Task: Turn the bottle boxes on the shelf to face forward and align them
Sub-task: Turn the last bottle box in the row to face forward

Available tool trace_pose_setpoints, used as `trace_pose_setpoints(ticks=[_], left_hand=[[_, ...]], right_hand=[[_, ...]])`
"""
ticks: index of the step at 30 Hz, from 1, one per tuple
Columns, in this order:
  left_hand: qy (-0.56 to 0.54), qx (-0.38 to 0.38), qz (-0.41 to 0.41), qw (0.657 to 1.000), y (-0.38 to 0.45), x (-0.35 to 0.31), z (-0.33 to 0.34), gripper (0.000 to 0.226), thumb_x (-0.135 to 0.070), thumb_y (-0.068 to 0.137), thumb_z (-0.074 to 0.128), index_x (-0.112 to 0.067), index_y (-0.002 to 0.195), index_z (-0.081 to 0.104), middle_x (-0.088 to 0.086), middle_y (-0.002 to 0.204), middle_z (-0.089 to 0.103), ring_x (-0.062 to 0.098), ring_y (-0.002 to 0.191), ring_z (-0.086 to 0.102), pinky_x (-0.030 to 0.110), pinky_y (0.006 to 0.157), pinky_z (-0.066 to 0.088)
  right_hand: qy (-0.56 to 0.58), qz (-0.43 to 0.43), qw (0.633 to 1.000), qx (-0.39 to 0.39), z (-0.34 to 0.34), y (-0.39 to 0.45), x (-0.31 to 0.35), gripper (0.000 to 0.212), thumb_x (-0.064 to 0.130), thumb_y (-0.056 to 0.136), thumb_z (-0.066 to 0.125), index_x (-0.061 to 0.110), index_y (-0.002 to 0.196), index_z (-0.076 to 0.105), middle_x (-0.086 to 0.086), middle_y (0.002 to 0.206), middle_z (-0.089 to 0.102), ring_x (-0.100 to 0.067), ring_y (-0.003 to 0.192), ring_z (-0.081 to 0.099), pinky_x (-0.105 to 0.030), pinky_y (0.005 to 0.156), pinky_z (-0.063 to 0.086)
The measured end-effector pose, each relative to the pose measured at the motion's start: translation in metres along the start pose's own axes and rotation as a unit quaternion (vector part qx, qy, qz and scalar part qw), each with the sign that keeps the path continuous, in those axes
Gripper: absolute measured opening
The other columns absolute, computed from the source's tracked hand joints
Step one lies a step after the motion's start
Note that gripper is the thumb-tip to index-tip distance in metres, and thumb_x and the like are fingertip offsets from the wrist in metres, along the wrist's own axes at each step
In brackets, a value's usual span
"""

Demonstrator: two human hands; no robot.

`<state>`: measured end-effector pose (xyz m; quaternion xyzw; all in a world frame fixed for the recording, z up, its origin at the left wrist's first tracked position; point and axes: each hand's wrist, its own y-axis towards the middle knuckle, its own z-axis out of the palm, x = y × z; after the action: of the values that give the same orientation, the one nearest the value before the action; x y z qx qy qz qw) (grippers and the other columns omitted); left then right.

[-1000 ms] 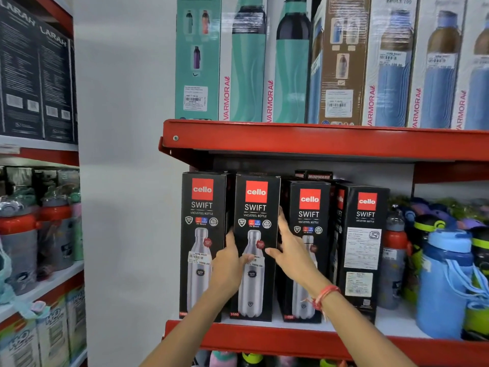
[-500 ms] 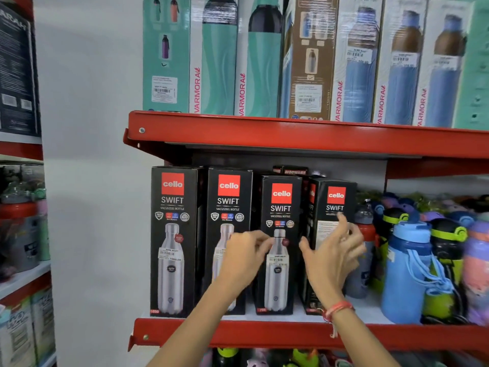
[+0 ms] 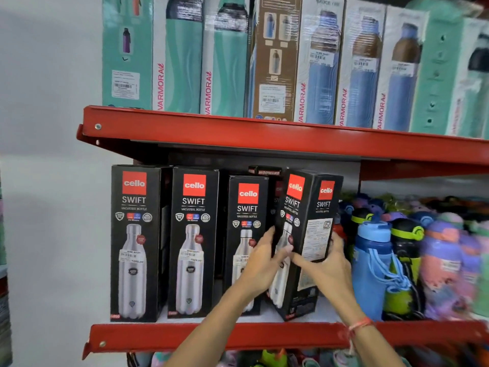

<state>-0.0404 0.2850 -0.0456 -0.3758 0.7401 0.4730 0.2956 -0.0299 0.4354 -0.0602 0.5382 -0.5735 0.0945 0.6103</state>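
Observation:
Several black Cello Swift bottle boxes stand on the red middle shelf (image 3: 238, 336). The first box (image 3: 135, 242), the second box (image 3: 191, 242) and the third box (image 3: 244, 207) show their fronts. The fourth box (image 3: 308, 207) is tilted and turned corner-on, so both its front and its label side show. My left hand (image 3: 263, 260) grips its left front edge. My right hand (image 3: 326, 263) holds its right side, thumb across the lower front. A further black box behind it is mostly hidden.
Loose plastic bottles, a blue one (image 3: 370, 266) nearest, crowd the shelf right of the boxes. The upper red shelf (image 3: 264, 133) carries teal, brown and white Varmora boxes (image 3: 182, 54). A white wall (image 3: 47, 181) lies to the left. More bottles sit below.
Both hands left the second and third boxes and moved right to the fourth box. They have gripped it, tilted it and begun rotating its front into view. The camera shifted right.

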Motion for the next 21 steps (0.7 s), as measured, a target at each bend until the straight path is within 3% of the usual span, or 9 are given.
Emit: trace_pose_setpoints(ticks=[2,3,6,8,10,13,15,18,21], left_hand=[[-0.011,0.013,0.012,1.0,0.001,-0.002,0.001,0.057,-0.039,0.092,0.057,-0.039,0.135,0.02,-0.046,0.117,0.03,-0.038,0.104,0.031,-0.011,0.084,0.025],[-0.022,0.02,0.011,0.999,0.002,-0.004,0.0,0.058,-0.043,0.09,0.058,-0.038,0.136,0.022,-0.046,0.115,0.033,-0.04,0.099,0.033,-0.011,0.081,0.027],[-0.066,0.06,-0.008,0.996,0.004,-0.009,-0.003,0.068,-0.048,0.085,0.063,-0.03,0.142,0.033,-0.028,0.134,0.051,-0.014,0.119,0.048,0.016,0.104,0.037],[-0.062,0.073,-0.003,0.995,0.005,-0.012,-0.004,0.064,-0.046,0.082,0.068,-0.032,0.138,0.04,-0.018,0.13,0.06,-0.004,0.12,0.054,0.028,0.106,0.042],[-0.046,0.066,0.004,0.997,0.003,-0.015,-0.003,0.065,-0.043,0.08,0.071,-0.031,0.137,0.041,-0.017,0.126,0.063,-0.005,0.117,0.056,0.03,0.105,0.044],[-0.026,0.04,0.015,0.999,0.001,-0.019,0.002,0.074,-0.042,0.082,0.068,-0.029,0.144,0.03,-0.016,0.132,0.059,0.0,0.122,0.053,0.03,0.107,0.041],[-0.003,0.021,0.022,1.0,0.001,-0.02,0.008,0.077,-0.04,0.085,0.066,-0.029,0.148,0.022,-0.016,0.133,0.056,0.004,0.122,0.052,0.025,0.102,0.04],[0.016,-0.023,0.011,1.0,0.004,-0.017,0.021,0.08,-0.037,0.089,0.062,-0.03,0.151,0.013,-0.008,0.13,0.059,0.014,0.118,0.057,0.031,0.099,0.044],[0.016,-0.056,-0.023,0.998,0.013,-0.01,0.031,0.082,-0.033,0.091,0.06,-0.025,0.152,0.006,0.004,0.134,0.059,0.022,0.118,0.059,0.037,0.102,0.045]], right_hand=[[0.03,-0.013,0.999,0.023,-0.016,0.005,0.005,0.098,0.049,0.051,0.087,0.03,0.133,0.038,0.006,0.112,0.063,-0.018,0.107,0.059,-0.035,0.084,0.048],[0.05,-0.019,0.998,0.042,-0.024,0.007,0.007,0.099,0.048,0.05,0.089,0.032,0.134,0.038,0.009,0.112,0.062,-0.016,0.108,0.059,-0.037,0.087,0.049],[0.11,-0.026,0.985,0.128,-0.047,0.015,0.009,0.097,0.049,0.047,0.09,0.047,0.131,0.041,0.012,0.119,0.064,-0.013,0.11,0.061,-0.043,0.09,0.053],[0.146,-0.03,0.968,0.202,-0.06,0.018,0.01,0.087,0.049,0.048,0.09,0.062,0.121,0.045,0.017,0.115,0.068,-0.008,0.107,0.065,-0.035,0.08,0.058],[0.153,-0.035,0.95,0.271,-0.067,0.024,0.012,0.083,0.043,0.054,0.089,0.068,0.119,0.045,0.026,0.118,0.066,-0.002,0.107,0.064,-0.024,0.072,0.057],[0.149,-0.014,0.925,0.349,-0.068,0.04,0.011,0.087,0.031,0.062,0.086,0.056,0.133,0.041,0.021,0.128,0.062,-0.008,0.114,0.061,-0.037,0.081,0.057],[0.173,0.021,0.907,0.384,-0.062,0.051,0.008,0.081,0.019,0.063,0.083,0.042,0.132,0.047,0.01,0.125,0.065,-0.017,0.11,0.065,-0.045,0.08,0.058],[0.204,0.052,0.9,0.382,-0.05,0.063,0.003,0.072,0.007,0.064,0.078,0.03,0.128,0.053,-0.001,0.119,0.069,-0.022,0.105,0.068,-0.041,0.072,0.057],[0.215,0.065,0.902,0.369,-0.035,0.07,-0.003,0.068,0.002,0.065,0.071,0.03,0.124,0.055,-0.001,0.117,0.069,-0.019,0.103,0.069,-0.037,0.069,0.057]])
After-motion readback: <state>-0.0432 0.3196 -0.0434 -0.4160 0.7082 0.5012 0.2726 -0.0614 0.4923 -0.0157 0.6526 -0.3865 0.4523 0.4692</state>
